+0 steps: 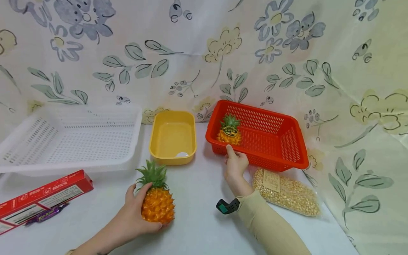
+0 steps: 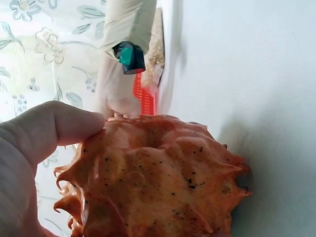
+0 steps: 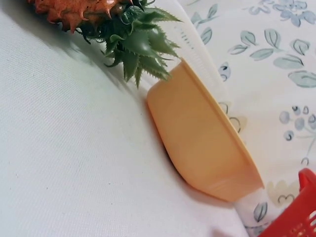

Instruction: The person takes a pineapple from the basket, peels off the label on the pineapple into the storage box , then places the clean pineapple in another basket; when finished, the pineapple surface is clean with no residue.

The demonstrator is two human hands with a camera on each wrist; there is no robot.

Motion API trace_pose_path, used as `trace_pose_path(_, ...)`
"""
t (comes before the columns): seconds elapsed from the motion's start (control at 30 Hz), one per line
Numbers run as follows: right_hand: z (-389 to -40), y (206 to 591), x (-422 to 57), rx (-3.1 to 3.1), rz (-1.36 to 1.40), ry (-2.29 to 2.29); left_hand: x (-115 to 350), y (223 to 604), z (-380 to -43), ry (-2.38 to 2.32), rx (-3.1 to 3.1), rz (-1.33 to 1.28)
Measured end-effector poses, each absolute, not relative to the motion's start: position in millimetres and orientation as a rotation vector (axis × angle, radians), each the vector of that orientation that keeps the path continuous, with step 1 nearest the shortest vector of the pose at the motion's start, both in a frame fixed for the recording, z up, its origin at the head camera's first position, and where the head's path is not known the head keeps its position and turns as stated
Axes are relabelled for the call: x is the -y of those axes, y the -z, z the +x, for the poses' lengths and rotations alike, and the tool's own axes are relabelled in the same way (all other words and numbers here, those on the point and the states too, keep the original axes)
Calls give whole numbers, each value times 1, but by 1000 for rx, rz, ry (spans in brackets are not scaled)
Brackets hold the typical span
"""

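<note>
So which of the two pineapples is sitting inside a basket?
The smaller pineapple, in the red basket by the right hand. The bigger pineapple stands on the table, held by the left hand.

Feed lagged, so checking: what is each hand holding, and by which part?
Left hand grips orange plastic pineapple by its body; right hand holds red basket rim.

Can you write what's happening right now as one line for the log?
left hand: grips big pineapple on table | right hand: fingers on red basket rim | small pineapple: inside red basket
</note>
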State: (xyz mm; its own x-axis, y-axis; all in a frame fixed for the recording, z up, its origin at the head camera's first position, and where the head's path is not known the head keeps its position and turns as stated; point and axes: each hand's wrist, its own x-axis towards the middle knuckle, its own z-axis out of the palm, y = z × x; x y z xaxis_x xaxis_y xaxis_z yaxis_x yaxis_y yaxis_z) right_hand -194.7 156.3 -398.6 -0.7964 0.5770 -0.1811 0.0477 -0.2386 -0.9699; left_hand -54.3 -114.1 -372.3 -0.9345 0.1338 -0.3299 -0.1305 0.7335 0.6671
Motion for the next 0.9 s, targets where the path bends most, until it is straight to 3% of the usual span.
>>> trace_pose_path(0.6, -196, 398, -157, 1663, -762, -2101, 129, 367, -53, -1003, -2555, 103)
trace_pose_path(0.9, -198, 400, -157, 1612, -755, -2125, 135, 343, -50, -965, -2515, 253)
